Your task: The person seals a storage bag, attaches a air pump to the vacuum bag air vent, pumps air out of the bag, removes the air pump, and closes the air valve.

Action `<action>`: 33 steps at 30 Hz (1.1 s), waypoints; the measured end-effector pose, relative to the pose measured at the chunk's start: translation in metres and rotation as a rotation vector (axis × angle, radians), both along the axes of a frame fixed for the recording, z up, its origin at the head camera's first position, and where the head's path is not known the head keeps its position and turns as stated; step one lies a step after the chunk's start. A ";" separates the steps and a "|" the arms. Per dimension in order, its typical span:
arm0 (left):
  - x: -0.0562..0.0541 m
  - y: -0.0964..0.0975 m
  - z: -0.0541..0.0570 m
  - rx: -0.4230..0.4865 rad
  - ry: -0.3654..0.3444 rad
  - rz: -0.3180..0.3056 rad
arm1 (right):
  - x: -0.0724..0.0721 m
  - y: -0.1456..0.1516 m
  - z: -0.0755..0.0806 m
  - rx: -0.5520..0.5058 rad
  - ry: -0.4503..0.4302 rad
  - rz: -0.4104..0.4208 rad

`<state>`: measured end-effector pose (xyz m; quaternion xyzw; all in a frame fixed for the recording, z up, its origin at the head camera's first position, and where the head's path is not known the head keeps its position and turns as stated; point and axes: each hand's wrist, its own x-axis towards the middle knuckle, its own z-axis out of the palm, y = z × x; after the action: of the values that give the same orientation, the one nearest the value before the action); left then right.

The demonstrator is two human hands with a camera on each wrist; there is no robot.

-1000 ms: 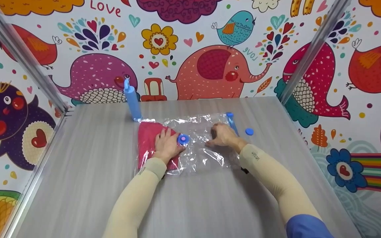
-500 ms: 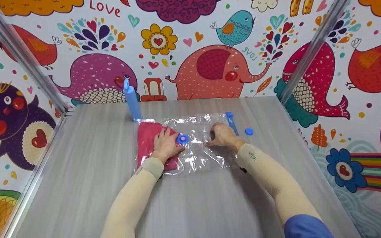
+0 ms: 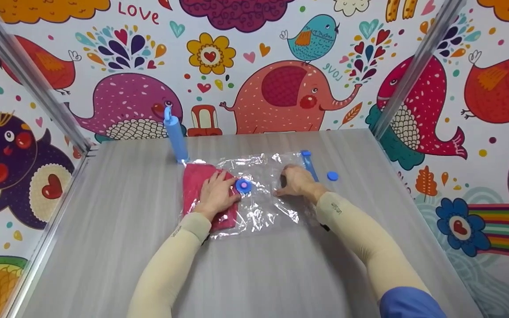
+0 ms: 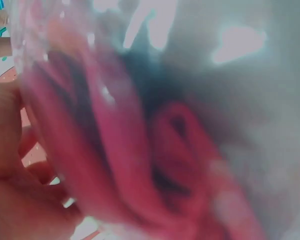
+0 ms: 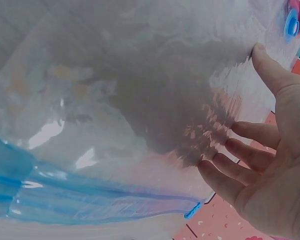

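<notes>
A clear plastic vacuum storage bag lies flat, with a folded pinkish-red cloth inside its left part. On its top sits a round blue valve with a pink centre. My left hand rests on the bag over the cloth, fingers spread, thumb close to the valve. In the left wrist view the cloth shows folded layers behind the shiny film. My right hand touches the bag's right half; in the right wrist view its spread fingertips rest on the wrinkled film. It holds nothing.
A light blue hand pump stands upright behind the bag's left corner. The bag's blue zip strip with its slider runs along the right end. A round blue cap lies on the table right of the bag.
My left hand has shifted slightly left and toward me over the cloth, its thumb drawing back from below the valve. The right hand stays nearly in place on the bag.
</notes>
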<state>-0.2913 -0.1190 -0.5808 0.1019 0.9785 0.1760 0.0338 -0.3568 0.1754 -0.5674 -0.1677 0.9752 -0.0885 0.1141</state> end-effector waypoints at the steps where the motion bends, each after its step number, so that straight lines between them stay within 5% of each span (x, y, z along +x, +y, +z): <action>1: 0.000 -0.002 0.001 0.006 0.012 -0.008 | 0.000 0.000 0.000 0.006 0.003 0.007; 8: -0.007 -0.021 -0.002 0.066 0.134 -0.018 | -0.002 -0.001 0.000 0.031 0.014 0.019; 18: -0.005 -0.036 0.025 0.103 0.079 0.107 | -0.002 0.001 -0.002 -0.020 -0.010 -0.017; 33: -0.011 -0.070 0.028 0.214 0.062 0.248 | -0.002 -0.001 -0.003 0.006 0.005 -0.024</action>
<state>-0.3020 -0.1891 -0.5523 -0.0112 0.9598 0.2789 -0.0292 -0.3585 0.1739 -0.5708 -0.1560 0.9777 -0.0867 0.1111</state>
